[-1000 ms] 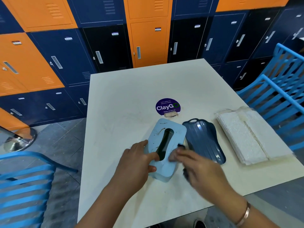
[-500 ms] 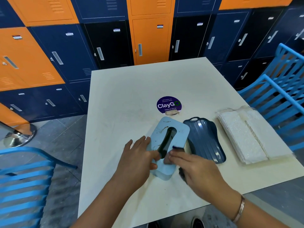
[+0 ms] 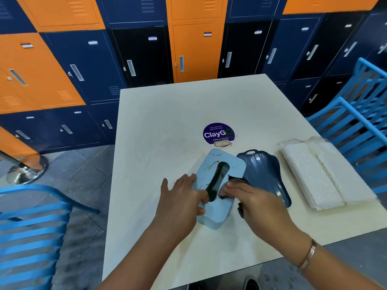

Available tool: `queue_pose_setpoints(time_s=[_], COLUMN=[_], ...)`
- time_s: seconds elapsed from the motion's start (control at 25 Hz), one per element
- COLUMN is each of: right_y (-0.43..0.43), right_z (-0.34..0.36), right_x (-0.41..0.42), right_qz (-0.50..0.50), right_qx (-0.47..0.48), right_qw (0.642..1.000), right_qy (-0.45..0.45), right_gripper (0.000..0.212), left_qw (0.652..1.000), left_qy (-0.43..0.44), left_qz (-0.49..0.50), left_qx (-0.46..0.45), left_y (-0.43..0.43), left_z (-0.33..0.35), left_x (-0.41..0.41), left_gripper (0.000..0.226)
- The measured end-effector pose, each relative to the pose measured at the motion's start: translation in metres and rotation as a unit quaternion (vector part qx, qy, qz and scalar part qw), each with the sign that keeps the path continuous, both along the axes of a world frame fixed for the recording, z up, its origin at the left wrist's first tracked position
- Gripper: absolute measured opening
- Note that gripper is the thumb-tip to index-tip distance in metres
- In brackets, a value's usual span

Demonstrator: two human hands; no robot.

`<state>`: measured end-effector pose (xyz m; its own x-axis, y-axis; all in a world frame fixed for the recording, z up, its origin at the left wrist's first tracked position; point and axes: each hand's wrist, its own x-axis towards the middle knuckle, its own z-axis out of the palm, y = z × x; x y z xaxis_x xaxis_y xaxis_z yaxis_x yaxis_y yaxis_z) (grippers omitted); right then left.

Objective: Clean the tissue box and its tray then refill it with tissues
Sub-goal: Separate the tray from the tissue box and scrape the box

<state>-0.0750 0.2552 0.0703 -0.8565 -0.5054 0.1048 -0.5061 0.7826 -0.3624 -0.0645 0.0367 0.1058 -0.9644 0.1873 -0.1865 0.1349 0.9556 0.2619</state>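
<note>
A light blue tissue box (image 3: 234, 167) lies flat on the cream table (image 3: 167, 126), its dark slot facing up and smudges near its far end. My left hand (image 3: 182, 199) presses on the box's left side, thumb at the slot's edge. My right hand (image 3: 257, 203) holds a dark cloth (image 3: 227, 192) against the box top, just right of the slot. The dark blue ribbed tray (image 3: 263, 170) lies directly to the right of the box, touching it. A wrapped stack of white tissues (image 3: 320, 174) rests further right.
A purple round ClayGo sticker (image 3: 218, 133) is on the table beyond the box, with a small crumpled beige scrap (image 3: 222, 144) at its near edge. Blue slatted chairs stand at the right (image 3: 356, 122) and lower left (image 3: 31, 227). Orange and navy lockers (image 3: 188, 49) line the back.
My right hand with the cloth has slid forward along the box top, from its near end toward the slot's middle. The left hand kept holding the box.
</note>
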Motion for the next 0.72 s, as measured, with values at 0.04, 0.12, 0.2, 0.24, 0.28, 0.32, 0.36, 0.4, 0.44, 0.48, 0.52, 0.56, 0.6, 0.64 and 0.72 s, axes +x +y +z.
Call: queue_pose_setpoints(time_s=[0.04,0.12,0.2,0.24,0.28,0.32,0.36,0.4,0.44,0.48,0.52,0.56,0.6,0.64,0.72], right_y=[-0.001,0.0,0.004,0.006,0.007,0.008,0.01,0.011,0.014,0.016,0.018,0.019,0.02,0.021,0.021], right_z=[0.002,0.004,0.007,0.007,0.006,0.004,0.004,0.006,0.007,0.008,0.009,0.008,0.009,0.009,0.007], right_x=[-0.001,-0.006,-0.016,-0.02,-0.023,-0.025,-0.028,-0.033,-0.037,-0.042,-0.047,-0.051,-0.055,-0.058,-0.059], right_qz=[0.015,0.054,-0.001,-0.016,-0.001,0.023,0.024,-0.005,-0.031,-0.034,-0.015,-0.001,-0.011,-0.034,-0.038], right_qx=[0.0,0.019,0.025,0.024,0.022,0.027,0.027,0.023,0.014,0.003,-0.001,0.005,0.007,0.005,-0.006], right_qw=[1.0,0.998,1.0,1.0,1.0,0.999,0.999,1.0,0.999,0.999,1.0,1.0,1.0,0.999,0.999], right_qy=[0.002,0.01,0.001,0.003,0.004,0.006,0.009,0.006,0.005,0.002,-0.003,-0.002,-0.001,-0.001,-0.002], right_gripper=[0.071,0.065,0.064,0.064,0.063,0.062,0.061,0.062,0.063,0.063,0.064,0.063,0.063,0.062,0.062], left_qw=[1.0,1.0,1.0,1.0,1.0,1.0,1.0,1.0,1.0,1.0,1.0,0.999,0.999,0.999,0.999], left_qy=[-0.003,-0.006,-0.007,-0.008,-0.008,-0.009,-0.01,-0.011,-0.011,-0.01,-0.01,-0.011,-0.013,-0.015,-0.017], left_qz=[0.008,0.014,0.017,0.019,0.021,0.023,0.024,0.024,0.024,0.025,0.025,0.024,0.023,0.021,0.02], left_qx=[0.003,-0.003,0.0,0.001,0.001,-0.002,-0.004,-0.005,-0.007,-0.009,-0.013,-0.017,-0.02,-0.022,-0.028], left_y=[0.001,0.004,0.007,0.008,0.008,0.009,0.009,0.01,0.01,0.011,0.011,0.011,0.011,0.011,0.012], left_z=[0.001,0.005,0.007,0.008,0.008,0.009,0.009,0.01,0.01,0.011,0.011,0.012,0.012,0.012,0.012], left_x=[0.001,0.001,0.001,0.001,0.002,0.002,0.003,0.003,0.003,0.003,0.003,0.003,0.003,0.002,0.003], left_gripper=[0.026,0.026,0.026,0.026,0.026,0.027,0.027,0.027,0.027,0.027,0.027,0.027,0.027,0.027,0.028])
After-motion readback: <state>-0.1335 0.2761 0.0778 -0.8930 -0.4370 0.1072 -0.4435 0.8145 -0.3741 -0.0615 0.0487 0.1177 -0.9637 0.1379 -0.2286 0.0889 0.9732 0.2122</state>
